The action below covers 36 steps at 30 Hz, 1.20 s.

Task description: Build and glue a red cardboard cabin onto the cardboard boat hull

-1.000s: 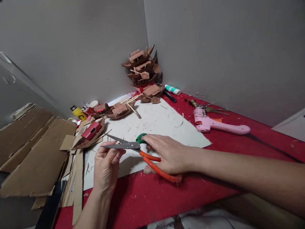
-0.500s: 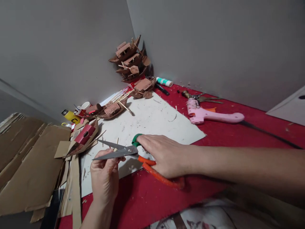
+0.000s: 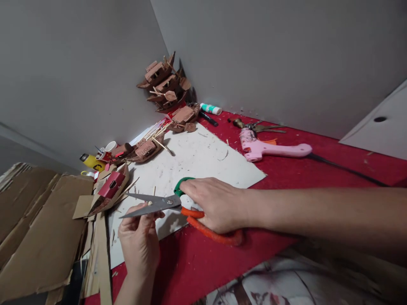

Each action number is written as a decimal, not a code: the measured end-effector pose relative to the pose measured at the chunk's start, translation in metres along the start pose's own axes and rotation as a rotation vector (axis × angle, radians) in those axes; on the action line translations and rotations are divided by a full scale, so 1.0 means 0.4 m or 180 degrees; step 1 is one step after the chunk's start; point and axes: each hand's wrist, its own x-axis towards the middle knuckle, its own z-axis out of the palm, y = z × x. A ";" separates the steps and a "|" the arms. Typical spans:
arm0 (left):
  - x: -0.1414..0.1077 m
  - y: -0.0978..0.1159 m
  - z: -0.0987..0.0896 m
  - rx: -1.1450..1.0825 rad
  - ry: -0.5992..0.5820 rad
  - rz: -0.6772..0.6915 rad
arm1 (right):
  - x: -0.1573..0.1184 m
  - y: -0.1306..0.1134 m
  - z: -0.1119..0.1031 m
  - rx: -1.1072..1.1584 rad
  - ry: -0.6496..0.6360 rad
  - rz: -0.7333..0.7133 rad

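My right hand (image 3: 216, 203) grips a pair of scissors (image 3: 159, 204) with one green and one orange handle. The blades are parted and point left, over the fingertips of my left hand (image 3: 140, 233). Those fingertips pinch a thin pale wooden stick (image 3: 150, 203), whose end shows between the blades; the rest of it is hidden. Beneath both hands lies a white sheet (image 3: 190, 163) strewn with small scraps. Left of the blades rests a small cardboard boat (image 3: 110, 190) with a red cabin.
Brown model boats (image 3: 165, 82) are stacked in the corner. A pink glue gun (image 3: 276, 149) with a black cord lies at right on the red table (image 3: 203, 271). Cardboard sheets (image 3: 41, 233), a yellow bottle (image 3: 92, 162) and paper cups (image 3: 110, 147) stand at left.
The scissor blades have closed somewhat around the stick's end. The view has shifted a little to the right.
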 end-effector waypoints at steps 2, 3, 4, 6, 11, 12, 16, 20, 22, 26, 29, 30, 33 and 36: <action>-0.006 0.000 -0.001 0.0109 -0.0001 0.0062 | 0.004 0.006 0.006 -0.0102 0.0196 -0.0172; -0.010 0.000 -0.002 0.0153 -0.0011 0.0080 | 0.005 0.008 0.010 -0.0142 0.0282 -0.0237; -0.013 -0.001 -0.002 0.0182 -0.0031 0.0087 | 0.007 0.010 0.013 -0.0164 0.0340 -0.0278; -0.018 -0.002 -0.001 0.0197 -0.0095 0.0095 | 0.007 0.011 0.018 -0.0145 0.0326 -0.0280; -0.021 -0.004 0.007 0.0305 -0.0194 0.0046 | 0.006 0.006 0.013 -0.0031 0.0074 -0.0044; -0.020 -0.004 0.008 0.0313 -0.0190 0.0046 | 0.006 0.005 0.011 -0.0028 0.0049 -0.0023; -0.020 -0.008 0.005 0.0296 -0.0118 0.0109 | 0.007 0.003 0.003 -0.0049 -0.0004 0.0027; -0.023 -0.010 0.000 0.0397 0.0000 0.0047 | 0.006 0.003 -0.005 -0.0062 -0.0065 0.0051; -0.026 -0.011 0.001 0.0410 0.0000 0.0065 | 0.007 0.006 -0.005 -0.0070 -0.0028 -0.0013; -0.030 -0.012 0.011 0.0357 0.0042 0.0144 | 0.012 0.021 0.006 -0.0195 0.0324 -0.0297; -0.032 -0.011 0.016 0.0338 0.0070 0.0136 | 0.015 0.028 0.015 -0.0193 0.0447 -0.0438; -0.032 -0.011 0.017 0.0337 0.0073 0.0151 | 0.015 0.029 0.016 -0.0163 0.0431 -0.0440; -0.033 -0.010 0.018 0.0370 0.0144 0.0236 | 0.014 0.025 0.016 -0.0032 0.0282 -0.0292; -0.034 -0.015 0.013 0.0592 0.0271 0.0361 | 0.013 0.018 0.010 0.0078 0.0104 -0.0146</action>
